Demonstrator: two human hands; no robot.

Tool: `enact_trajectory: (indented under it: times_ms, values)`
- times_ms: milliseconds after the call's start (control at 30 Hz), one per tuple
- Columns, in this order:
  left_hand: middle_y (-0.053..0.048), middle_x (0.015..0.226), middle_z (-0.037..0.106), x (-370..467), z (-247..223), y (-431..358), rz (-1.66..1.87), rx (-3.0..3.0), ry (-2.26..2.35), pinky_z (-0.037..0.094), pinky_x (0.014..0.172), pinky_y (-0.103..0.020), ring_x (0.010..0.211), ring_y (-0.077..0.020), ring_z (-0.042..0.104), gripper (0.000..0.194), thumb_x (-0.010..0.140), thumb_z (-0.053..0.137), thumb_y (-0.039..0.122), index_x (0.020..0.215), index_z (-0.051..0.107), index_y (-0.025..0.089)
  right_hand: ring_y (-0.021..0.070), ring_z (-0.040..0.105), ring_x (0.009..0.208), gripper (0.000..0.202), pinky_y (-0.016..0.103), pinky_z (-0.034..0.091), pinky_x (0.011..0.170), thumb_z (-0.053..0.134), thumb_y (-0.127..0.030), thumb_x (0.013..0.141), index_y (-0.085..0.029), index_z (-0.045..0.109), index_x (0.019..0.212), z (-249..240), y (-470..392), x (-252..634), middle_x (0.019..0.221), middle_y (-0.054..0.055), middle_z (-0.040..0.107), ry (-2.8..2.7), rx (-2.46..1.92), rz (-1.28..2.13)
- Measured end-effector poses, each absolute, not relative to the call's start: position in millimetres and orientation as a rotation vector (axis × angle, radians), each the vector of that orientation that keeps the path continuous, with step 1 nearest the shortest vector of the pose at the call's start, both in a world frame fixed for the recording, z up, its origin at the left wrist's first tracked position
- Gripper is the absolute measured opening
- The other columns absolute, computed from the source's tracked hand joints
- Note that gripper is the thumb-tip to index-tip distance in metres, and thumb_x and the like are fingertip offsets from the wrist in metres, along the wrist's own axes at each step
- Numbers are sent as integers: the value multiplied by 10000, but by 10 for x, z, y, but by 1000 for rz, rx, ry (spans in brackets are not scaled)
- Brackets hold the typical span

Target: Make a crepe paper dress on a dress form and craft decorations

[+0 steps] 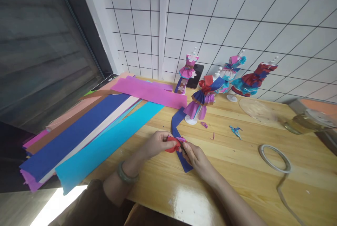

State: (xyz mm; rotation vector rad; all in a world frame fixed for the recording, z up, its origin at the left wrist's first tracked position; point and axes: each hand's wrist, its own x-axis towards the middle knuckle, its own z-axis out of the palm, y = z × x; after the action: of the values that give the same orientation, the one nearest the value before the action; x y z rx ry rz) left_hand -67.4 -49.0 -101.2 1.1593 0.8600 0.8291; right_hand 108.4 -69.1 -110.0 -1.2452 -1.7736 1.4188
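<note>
My left hand [160, 144] pinches a small bunch of red crepe paper [172, 145] with a bit of purple paper [181, 139] at its upper right. Closed at the right end of that bunch is my right hand [194, 155]. A small dark thing shows at its fingertips, too hidden to name. Beneath both hands a dark blue paper strip [186, 164] lies bent on the wooden table. Just beyond stands a small dress form [201, 96] in a red, blue and purple paper dress.
Long crepe paper strips [113, 134] cover the table's left side. More dressed forms [259, 78] and a phone [197, 76] stand along the tiled wall. To the right are paper scraps [235, 131], a tape roll [275, 158], a clear disc [255, 110] and a blurred jar [308, 122].
</note>
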Motion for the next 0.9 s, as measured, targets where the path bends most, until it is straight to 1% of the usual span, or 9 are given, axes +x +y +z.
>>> enact_trajectory:
  times_ms: [267, 533, 633, 733, 900]
  values:
    - [-35, 653, 648, -677, -1029, -478, 844, 1176, 880, 390, 548, -196, 572, -88, 535, 179, 707, 623, 276, 739, 649, 101, 92, 307, 491, 409, 216, 246, 453, 281, -488, 887, -169, 497, 750, -1061, -698, 1086, 563, -37, 338, -1810, -1264, 1360]
    - [-58, 715, 664, -666, -1035, -475, 882, 1124, 821, 434, 631, -228, 647, -119, 577, 249, 713, 626, 319, 811, 655, 93, 90, 310, 474, 414, 219, 251, 452, 288, -506, 879, -168, 488, 747, -1102, -679, 1089, 539, -43, 335, -1782, -1275, 1363]
    - [-63, 740, 659, -665, -1076, -469, 874, 1119, 818, 425, 622, -218, 643, -107, 564, 292, 714, 623, 348, 851, 645, 92, 84, 294, 451, 408, 219, 240, 437, 279, -510, 879, -173, 471, 752, -1121, -665, 1083, 534, -48, 323, -1735, -1283, 1371]
    - [-61, 750, 652, -671, -1119, -460, 840, 1145, 841, 417, 607, -212, 622, -94, 544, 312, 702, 633, 359, 866, 639, 94, 82, 303, 437, 412, 222, 248, 432, 273, -510, 881, -174, 477, 757, -1139, -656, 1077, 538, -43, 347, -1728, -1291, 1341]
    - [-64, 750, 648, -678, -1156, -447, 836, 1159, 876, 418, 617, -222, 637, -108, 549, 302, 712, 615, 363, 850, 645, 96, 85, 284, 431, 417, 222, 236, 424, 272, -521, 877, -178, 471, 747, -1172, -659, 1071, 518, -50, 325, -1715, -1291, 1335]
